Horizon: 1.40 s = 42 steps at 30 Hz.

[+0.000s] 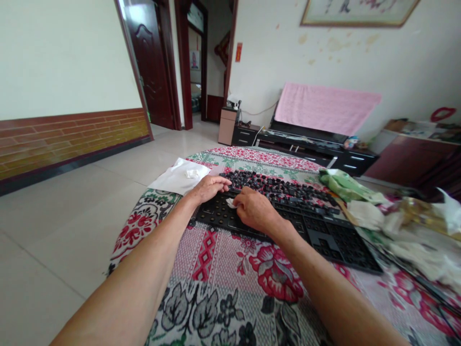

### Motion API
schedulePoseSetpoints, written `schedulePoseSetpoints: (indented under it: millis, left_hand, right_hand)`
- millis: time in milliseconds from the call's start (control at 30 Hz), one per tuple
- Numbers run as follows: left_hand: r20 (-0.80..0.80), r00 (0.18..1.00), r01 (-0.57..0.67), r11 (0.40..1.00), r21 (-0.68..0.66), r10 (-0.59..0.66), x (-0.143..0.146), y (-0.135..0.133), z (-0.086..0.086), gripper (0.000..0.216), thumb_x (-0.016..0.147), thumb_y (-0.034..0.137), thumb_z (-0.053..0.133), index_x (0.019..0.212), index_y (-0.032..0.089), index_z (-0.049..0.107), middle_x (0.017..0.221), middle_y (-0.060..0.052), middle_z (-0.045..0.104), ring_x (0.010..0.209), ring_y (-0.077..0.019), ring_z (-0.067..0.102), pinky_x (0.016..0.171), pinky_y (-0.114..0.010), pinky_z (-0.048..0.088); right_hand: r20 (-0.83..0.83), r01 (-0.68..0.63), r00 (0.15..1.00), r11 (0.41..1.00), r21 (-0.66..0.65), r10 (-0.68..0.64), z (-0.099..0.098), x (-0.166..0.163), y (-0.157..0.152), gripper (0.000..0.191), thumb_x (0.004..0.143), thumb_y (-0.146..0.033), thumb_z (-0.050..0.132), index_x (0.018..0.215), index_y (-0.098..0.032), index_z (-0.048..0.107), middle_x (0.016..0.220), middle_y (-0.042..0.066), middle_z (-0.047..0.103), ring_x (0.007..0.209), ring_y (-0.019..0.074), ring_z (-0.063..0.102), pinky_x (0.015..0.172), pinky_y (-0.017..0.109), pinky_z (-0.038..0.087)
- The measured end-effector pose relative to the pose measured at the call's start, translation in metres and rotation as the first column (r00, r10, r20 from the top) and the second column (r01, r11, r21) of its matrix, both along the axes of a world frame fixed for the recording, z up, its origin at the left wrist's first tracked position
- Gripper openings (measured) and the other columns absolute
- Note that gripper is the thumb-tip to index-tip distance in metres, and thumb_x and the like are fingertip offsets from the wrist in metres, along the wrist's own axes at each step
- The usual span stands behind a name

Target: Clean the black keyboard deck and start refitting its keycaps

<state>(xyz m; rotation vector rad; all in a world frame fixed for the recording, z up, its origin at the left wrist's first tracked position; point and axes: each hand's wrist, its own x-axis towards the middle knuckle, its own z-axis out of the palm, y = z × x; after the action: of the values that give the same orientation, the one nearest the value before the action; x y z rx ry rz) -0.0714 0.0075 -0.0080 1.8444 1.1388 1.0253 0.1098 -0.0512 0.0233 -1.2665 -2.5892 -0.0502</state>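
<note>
A black keyboard (334, 242) with its keycaps off lies on the patterned cloth. My right hand (255, 207) is closed on a small white tissue (231, 203) and presses it against the bare key sockets toward the keyboard's left part. At the upper left edge of the keyboard rests my left hand (212, 187), its fingers stretched out and nothing visible in them. Many loose black keycaps (284, 187) are spread just beyond the keyboard, close to the left fingertips. My right hand hides some of the sockets.
A white sheet (173, 178) with a crumpled tissue (192, 173) on it lies at the left. Plastic bags and crumpled wrappings (414, 223) crowd the right side, with a green bag (351, 187) behind. A dark cable (428, 283) runs along the right.
</note>
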Motion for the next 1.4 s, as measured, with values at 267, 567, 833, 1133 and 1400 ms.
schedulePoseSetpoints:
  millis: [267, 567, 833, 1133, 1400]
  left_hand:
    - [0.114, 0.991, -0.059, 0.995, -0.086, 0.069, -0.002, -0.005, 0.005, 0.034, 0.074, 0.014, 0.042, 0.099, 0.015, 0.065, 0.088, -0.005, 0.069, 0.076, -0.0121, 0.061, 0.073, -0.028, 0.047]
    - [0.111, 0.991, -0.062, 0.994, -0.086, 0.072, -0.001, -0.008, 0.008, 0.031, 0.074, 0.013, 0.043, 0.095, 0.015, 0.066, 0.091, -0.005, 0.069, 0.081, -0.0126, 0.062, 0.081, -0.03, 0.047]
    - [0.183, 0.978, -0.081, 0.989, -0.12, 0.102, 0.0, -0.01, 0.009, 0.031, 0.074, 0.013, 0.044, 0.096, 0.014, 0.066, 0.092, -0.006, 0.069, 0.083, -0.0135, 0.062, 0.082, -0.031, 0.046]
    - [0.189, 0.978, -0.068, 0.988, -0.135, 0.093, 0.0, -0.007, 0.006, 0.031, 0.073, 0.013, 0.045, 0.095, 0.014, 0.066, 0.091, -0.005, 0.069, 0.08, -0.0132, 0.061, 0.082, -0.03, 0.046]
    - [0.193, 0.976, -0.085, 0.992, -0.096, 0.102, 0.001, -0.01, 0.008, 0.027, 0.071, 0.021, 0.055, 0.094, 0.015, 0.067, 0.088, -0.004, 0.069, 0.082, -0.0146, 0.06, 0.081, -0.031, 0.044]
  right_hand:
    - [-0.035, -0.062, 0.997, 0.996, 0.065, 0.065, -0.009, -0.024, 0.01, 0.03, 0.082, -0.01, 0.042, 0.094, -0.018, 0.067, 0.092, 0.009, 0.053, 0.082, 0.0165, 0.047, 0.069, 0.028, 0.033]
    - [0.008, 0.156, 0.988, 0.988, 0.022, -0.156, -0.004, -0.021, 0.009, 0.023, 0.076, -0.014, 0.046, 0.082, -0.012, 0.068, 0.084, 0.013, 0.056, 0.07, 0.0163, 0.049, 0.058, 0.028, 0.031]
    - [-0.172, 0.038, 0.985, 0.997, 0.063, -0.026, -0.014, -0.006, 0.021, 0.03, 0.084, -0.012, 0.04, 0.098, -0.019, 0.066, 0.093, 0.008, 0.054, 0.082, 0.0153, 0.05, 0.07, 0.026, 0.035]
    - [0.004, 0.044, 0.999, 0.991, 0.124, -0.044, -0.015, -0.025, 0.014, 0.028, 0.085, -0.015, 0.041, 0.098, -0.022, 0.065, 0.097, 0.009, 0.052, 0.086, 0.0193, 0.048, 0.073, 0.03, 0.037]
    - [-0.218, 0.173, 0.959, 0.984, -0.044, -0.179, -0.011, -0.01, 0.021, 0.024, 0.076, -0.015, 0.046, 0.088, -0.017, 0.067, 0.087, 0.008, 0.06, 0.077, 0.017, 0.056, 0.071, 0.028, 0.041]
